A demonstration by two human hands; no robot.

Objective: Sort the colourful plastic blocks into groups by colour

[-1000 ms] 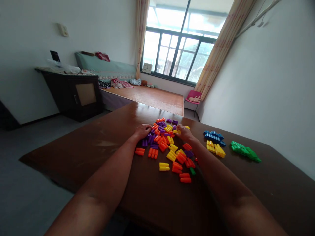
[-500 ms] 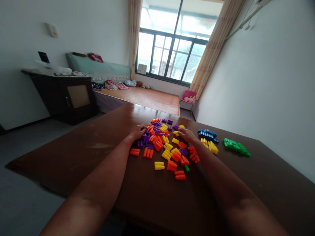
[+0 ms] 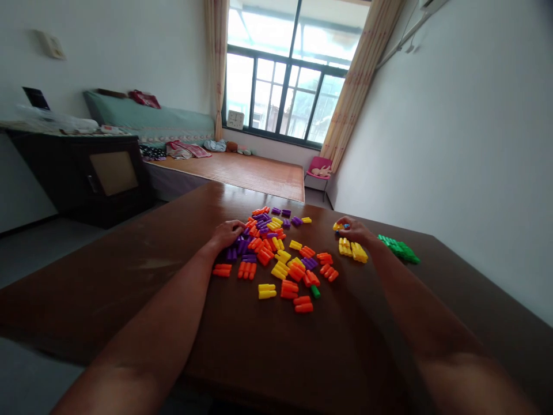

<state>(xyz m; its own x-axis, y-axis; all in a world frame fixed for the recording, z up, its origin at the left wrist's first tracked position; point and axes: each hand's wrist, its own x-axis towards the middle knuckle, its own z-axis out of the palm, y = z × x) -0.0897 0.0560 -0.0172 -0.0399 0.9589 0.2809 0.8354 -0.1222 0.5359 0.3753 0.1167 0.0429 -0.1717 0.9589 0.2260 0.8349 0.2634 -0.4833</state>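
My right hand (image 3: pixel 353 229) is closed on a yellow piece (image 3: pixel 337 226), above blue pieces (image 3: pixel 346 226) that it mostly hides. Just nearer to me lies a group of yellow pieces (image 3: pixel 353 249), and farther right sits a group of green ones (image 3: pixel 398 248). At the left edge of a mixed pile of orange, purple and yellow pieces (image 3: pixel 263 242) rests my left hand (image 3: pixel 228 233), its fingers bent against purple pieces; whether it grips one is hidden. A single green piece (image 3: pixel 315 291) lies near the pile's front.
The brown table (image 3: pixel 242 346) carries all the pieces. Beyond it are a low bed platform (image 3: pixel 254 173), a pink chair (image 3: pixel 318 167) and a window. A dark cabinet (image 3: pixel 73 178) stands to the left.
My right hand has moved right with the yellow piece, from the pile's right side to the blue pieces. My left hand stays at the pile. The view has shifted slightly right.
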